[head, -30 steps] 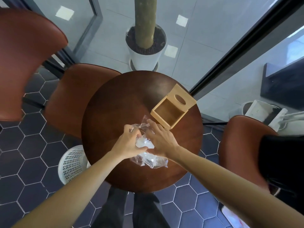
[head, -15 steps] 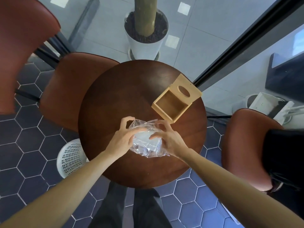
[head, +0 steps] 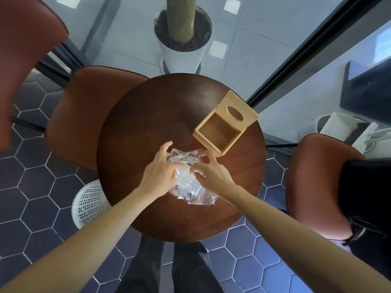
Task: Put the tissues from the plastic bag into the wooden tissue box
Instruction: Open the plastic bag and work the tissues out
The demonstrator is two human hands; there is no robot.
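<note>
A clear plastic bag [head: 191, 193] with a white wad of tissues [head: 184, 175] inside lies on the round dark wooden table [head: 148, 127]. My left hand [head: 160, 170] grips the bag's left side, thumb and fingers spread over its top. My right hand [head: 211, 172] pinches the bag's right side near its mouth. The wooden tissue box [head: 220, 132] stands just beyond my right hand, its lid with an oval hole [head: 241, 114] swung open, the inside bare.
Brown chairs stand at the left [head: 84, 106], far left [head: 23, 49] and right [head: 317, 182]. A white perforated waste basket [head: 88, 204] sits under the table's left edge. A potted trunk [head: 182, 41] stands beyond the table behind glass.
Both hands have shifted on the bag, from pressing its near end to pulling at its upper part. The bag's film has spread wider around the tissues.
</note>
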